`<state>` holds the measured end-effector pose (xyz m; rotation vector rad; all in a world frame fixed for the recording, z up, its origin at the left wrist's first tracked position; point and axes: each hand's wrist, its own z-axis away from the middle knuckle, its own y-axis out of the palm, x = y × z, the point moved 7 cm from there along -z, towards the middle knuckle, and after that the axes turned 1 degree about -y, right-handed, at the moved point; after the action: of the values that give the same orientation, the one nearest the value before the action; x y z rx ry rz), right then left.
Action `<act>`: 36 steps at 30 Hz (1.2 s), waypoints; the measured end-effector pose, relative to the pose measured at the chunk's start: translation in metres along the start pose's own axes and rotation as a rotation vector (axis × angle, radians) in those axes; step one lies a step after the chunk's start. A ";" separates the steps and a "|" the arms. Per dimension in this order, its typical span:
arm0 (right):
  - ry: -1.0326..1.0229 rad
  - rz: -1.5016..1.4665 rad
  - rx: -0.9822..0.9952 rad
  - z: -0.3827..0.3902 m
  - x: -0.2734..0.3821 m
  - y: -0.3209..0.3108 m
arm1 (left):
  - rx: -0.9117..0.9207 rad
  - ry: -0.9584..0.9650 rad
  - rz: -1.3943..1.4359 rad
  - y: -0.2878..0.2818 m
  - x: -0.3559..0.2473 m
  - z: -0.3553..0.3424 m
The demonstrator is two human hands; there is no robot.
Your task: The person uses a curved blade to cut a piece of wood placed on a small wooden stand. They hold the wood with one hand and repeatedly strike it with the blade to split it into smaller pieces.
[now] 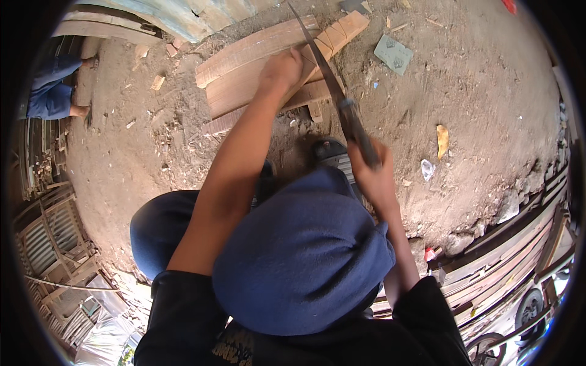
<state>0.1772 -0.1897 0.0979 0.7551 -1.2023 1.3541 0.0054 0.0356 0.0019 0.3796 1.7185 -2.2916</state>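
Note:
My right hand (373, 174) is closed round the dark handle of a long machete (329, 76), whose narrow blade tapers to a point up and to the left. The blade passes over a notched wooden block (342, 35) with slanted cuts across its top. My left hand (282, 72) grips the near part of that block, fingers curled and partly hidden. The block lies slantwise against wide planks (235, 88) on the ground. Whether the blade touches the wood I cannot tell. A smaller wooden piece (314, 111) sits below the block.
Bare dirt ground (152, 134) surrounds the wood. A flat grey-green piece (393, 55), a yellowish scrap (442, 141) and clear plastic (428, 169) lie to the right. Another person's legs (55, 91) show at far left. Stacked boards (506, 262) and wheels (528, 308) stand at lower right.

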 end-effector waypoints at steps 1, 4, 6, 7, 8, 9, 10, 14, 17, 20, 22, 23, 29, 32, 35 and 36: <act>-0.058 0.014 -0.020 0.014 -0.005 -0.003 | -0.030 0.022 0.008 -0.001 0.000 -0.001; -0.045 0.012 -0.015 0.018 -0.007 -0.007 | 0.058 0.008 -0.005 0.000 -0.007 0.007; 0.037 0.000 0.015 -0.011 0.007 0.004 | 0.094 -0.013 -0.021 -0.003 -0.010 0.008; 0.068 -0.010 0.030 -0.025 0.007 0.007 | 0.089 -0.018 -0.014 -0.003 -0.011 0.008; 0.057 -0.025 0.024 -0.024 0.008 0.007 | 0.082 -0.026 -0.009 -0.003 -0.009 0.007; 0.046 -0.039 0.018 -0.021 0.007 0.007 | 0.065 -0.019 -0.013 -0.003 -0.008 0.008; 0.035 -0.052 0.012 -0.017 0.004 0.008 | 0.048 -0.012 -0.016 -0.001 -0.006 0.010; -0.116 -0.015 -0.065 0.012 -0.006 -0.001 | -0.004 0.090 -0.030 0.012 0.001 -0.007; 0.052 -0.014 -0.028 -0.018 0.002 0.005 | 0.085 -0.015 -0.020 -0.005 -0.016 0.014; 0.032 -0.004 -0.019 -0.021 0.005 0.007 | 0.031 0.029 -0.002 -0.002 -0.006 0.006; -0.069 0.058 -0.008 0.007 -0.006 0.003 | -0.046 0.054 0.010 0.000 -0.005 0.001; -0.116 0.052 -0.031 0.021 -0.008 0.001 | -0.068 0.057 0.008 0.000 -0.004 0.007; 0.025 0.019 -0.018 -0.033 0.003 0.010 | 0.105 -0.037 -0.029 -0.002 -0.011 0.008; 0.005 -0.066 -0.023 -0.016 0.000 0.012 | 0.033 -0.019 -0.008 -0.004 -0.008 0.011; -0.121 0.004 -0.048 0.009 -0.008 0.002 | -0.047 0.069 -0.019 0.002 -0.005 0.006; -0.074 0.007 -0.031 0.012 -0.012 0.002 | -0.023 0.058 -0.020 0.005 -0.001 0.007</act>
<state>0.1754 -0.2047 0.0896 0.7857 -1.2825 1.3194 0.0078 0.0279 -0.0005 0.4310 1.7824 -2.2938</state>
